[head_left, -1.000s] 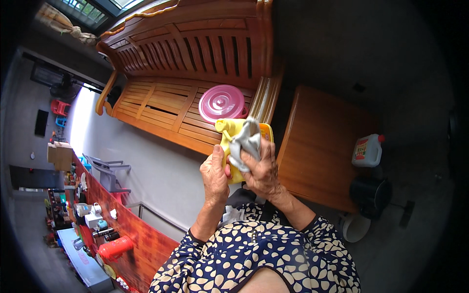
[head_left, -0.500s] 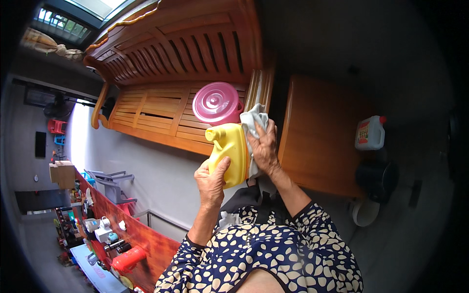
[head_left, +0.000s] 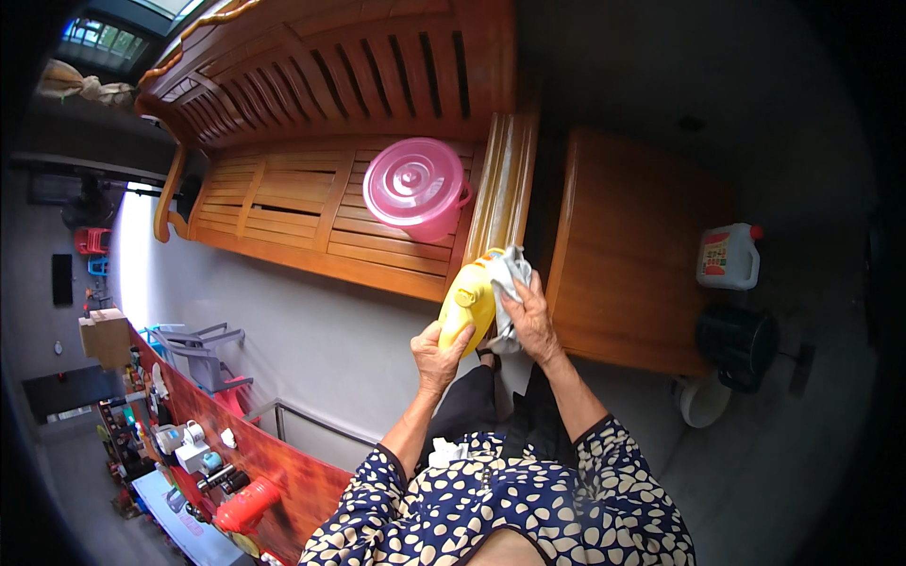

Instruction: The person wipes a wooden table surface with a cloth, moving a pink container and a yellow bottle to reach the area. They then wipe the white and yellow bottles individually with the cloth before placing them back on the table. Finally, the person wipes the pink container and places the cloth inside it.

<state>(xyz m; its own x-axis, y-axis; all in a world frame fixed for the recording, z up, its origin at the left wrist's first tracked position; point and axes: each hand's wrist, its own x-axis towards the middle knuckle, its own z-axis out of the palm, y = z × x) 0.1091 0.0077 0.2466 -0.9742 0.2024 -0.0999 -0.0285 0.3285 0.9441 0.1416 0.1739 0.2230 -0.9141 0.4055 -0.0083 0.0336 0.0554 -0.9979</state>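
A yellow plastic jug [head_left: 469, 307] is held up in front of me, tilted, its cap toward the upper part. My left hand [head_left: 439, 353] grips it at the lower left, thumb across its side. On the jug's right side my right hand [head_left: 531, 321] presses a pale grey cloth [head_left: 509, 283], its fingers curled over the fabric. Just beyond the jug, a pink lidded bucket [head_left: 415, 189] stands on the wooden bench [head_left: 283, 203], close to its right armrest [head_left: 500, 179].
A brown wooden cabinet [head_left: 632, 255] is at my right, with a white red-capped jug [head_left: 729, 257] and a black pot [head_left: 736, 347] beyond it. A white bucket [head_left: 703, 404] sits low there. At left are a grey chair [head_left: 203, 358] and a red table [head_left: 283, 476] bearing several items.
The yellow jug has turned to a narrower side and come off the armrest toward me. The cloth and my right hand have moved down with it, staying against its right side.
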